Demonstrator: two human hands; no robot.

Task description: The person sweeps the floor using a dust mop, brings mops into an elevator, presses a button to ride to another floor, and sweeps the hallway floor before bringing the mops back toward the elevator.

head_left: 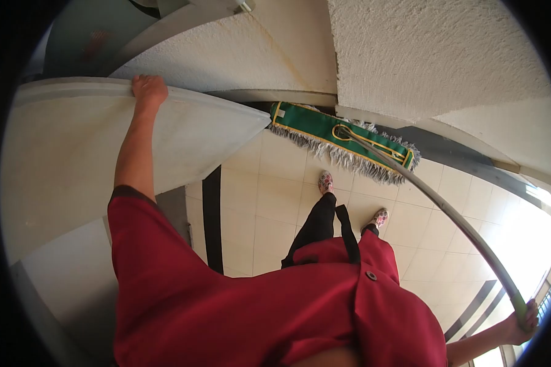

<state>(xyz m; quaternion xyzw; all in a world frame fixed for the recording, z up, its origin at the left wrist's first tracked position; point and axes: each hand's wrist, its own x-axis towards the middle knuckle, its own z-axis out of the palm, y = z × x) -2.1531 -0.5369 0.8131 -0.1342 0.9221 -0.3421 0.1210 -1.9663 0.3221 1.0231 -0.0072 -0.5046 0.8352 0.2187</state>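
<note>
At the upper left, my left hand (149, 90) is closed over the top edge of a pale door-like panel (73, 140). Far down on the right, my right hand (523, 322) grips the green end of a long mop handle (453, 214). The handle runs up and left to a flat dust mop head (312, 124) with a green top, yellow trim and a grey-white fringe. The mop head lies along the base of the wall, its left end beside the panel's corner.
A rough white wall (434, 55) rises beyond the mop. Beige floor tiles (275, 202) with a black stripe (212, 214) lie below. My two patterned shoes (326, 182) stand on the tiles. Bright light comes from the right.
</note>
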